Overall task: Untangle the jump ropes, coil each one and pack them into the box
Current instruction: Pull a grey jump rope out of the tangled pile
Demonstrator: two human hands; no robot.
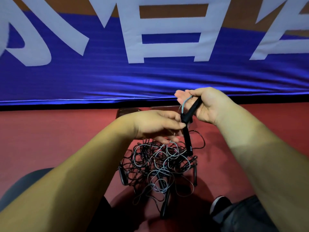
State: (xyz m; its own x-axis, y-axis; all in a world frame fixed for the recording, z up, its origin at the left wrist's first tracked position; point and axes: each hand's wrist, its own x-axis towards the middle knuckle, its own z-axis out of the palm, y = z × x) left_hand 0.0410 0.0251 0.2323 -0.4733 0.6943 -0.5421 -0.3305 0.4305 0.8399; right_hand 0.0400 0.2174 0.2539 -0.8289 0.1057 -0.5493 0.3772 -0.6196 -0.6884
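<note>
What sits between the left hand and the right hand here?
Head view: a black handle spans the gap, gripped by the right hand and pinched low by the left hand, a teal cord looped beside it.

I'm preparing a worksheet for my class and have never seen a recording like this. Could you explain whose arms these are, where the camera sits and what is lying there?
No machine here: a person wears the camera on the head, so you look down along their own arms. On the red floor lies a tangle of jump ropes. The right hand grips one black handle; the left hand pinches a second handle hanging below. A blue banner stands behind.
</note>
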